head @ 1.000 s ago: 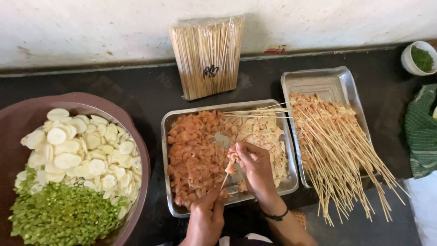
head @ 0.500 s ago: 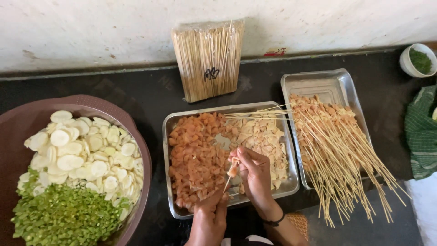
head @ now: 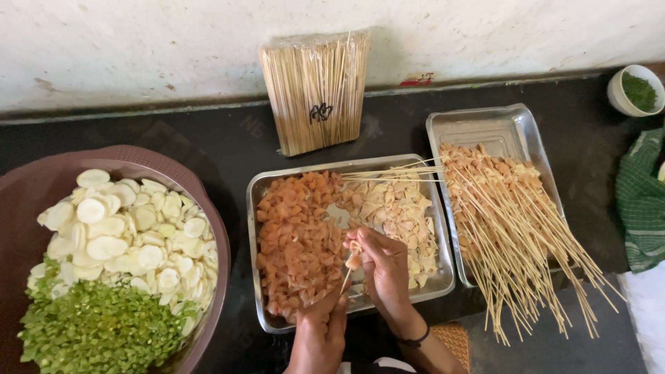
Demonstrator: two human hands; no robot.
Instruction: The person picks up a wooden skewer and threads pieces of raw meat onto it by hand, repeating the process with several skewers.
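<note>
skewer and meat over the middle tray

far off to the left of my fingers sits the big brown bowl (head: 208, 208), heaped with pale sliced rounds (head: 128, 232) and chopped green bits (head: 97, 329). straight under my fingers lies the middle steel tray (head: 346, 166), orange meat cubes (head: 298, 239) on its left half, paler pieces (head: 398, 208) on its right. just to the right of my fingers stands the second steel tray (head: 485, 128), piled with loaded skewers (head: 516, 235) whose sticks fan out past its near edge. beyond my fingers, against the wall, leans a wrapped bundle of bare sticks (head: 315, 90). well to the right lie a green checked cloth (head: 641, 201) and a small white cup of greens (head: 635, 88).

my right hand (head: 384, 266) is curled, fingertips pinched on a small piece of meat (head: 355, 255) at the top of a thin skewer (head: 346, 273). my left hand (head: 321, 325) sits below it, fingers closed on the skewer's lower end, which slants up toward the right hand.
</note>
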